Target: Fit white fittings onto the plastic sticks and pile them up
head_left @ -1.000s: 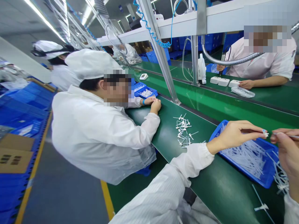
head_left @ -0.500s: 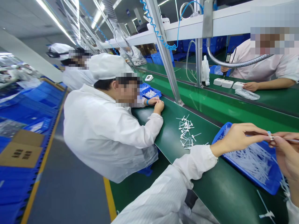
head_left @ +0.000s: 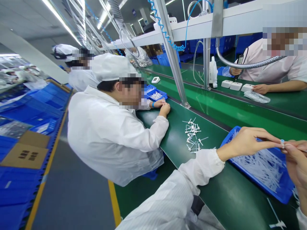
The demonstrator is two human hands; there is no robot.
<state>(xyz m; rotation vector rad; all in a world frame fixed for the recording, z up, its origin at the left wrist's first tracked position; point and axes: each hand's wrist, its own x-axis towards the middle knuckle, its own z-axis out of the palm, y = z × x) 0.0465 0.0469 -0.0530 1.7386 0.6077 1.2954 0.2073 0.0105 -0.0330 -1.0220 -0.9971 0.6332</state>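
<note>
The left hand (head_left: 249,140) reached out from its white sleeve (head_left: 199,169), the wrist passing in front of the rim of a blue tray (head_left: 286,193), and its thumb and forefinger were pinched on a small white piece (head_left: 282,146) with a light blue top. The right hand (head_left: 296,159), partly cut off by the picture's right edge, met it there: its thumb and forefinger were closed together at the other side of the same piece, though their grip hid whatever else lay between them. So the two hands touched or nearly touched at the fingertips, with the small white piece held up between them, clear of the tabletop (head_left: 223,195). Below them the blue tray held a loose heap of thin whitish tubes (head_left: 261,167). To the left of the tray lay a pile of white fittings with thin tubes (head_left: 192,132), well apart from both hands, while a single fitting with a tube (head_left: 278,223) lay near the lower right corner. Farther along the table, a co-worker in white (head_left: 117,127) bent forward with both hands (head_left: 165,109) close together, near small blue bins (head_left: 157,95) of white parts
</note>
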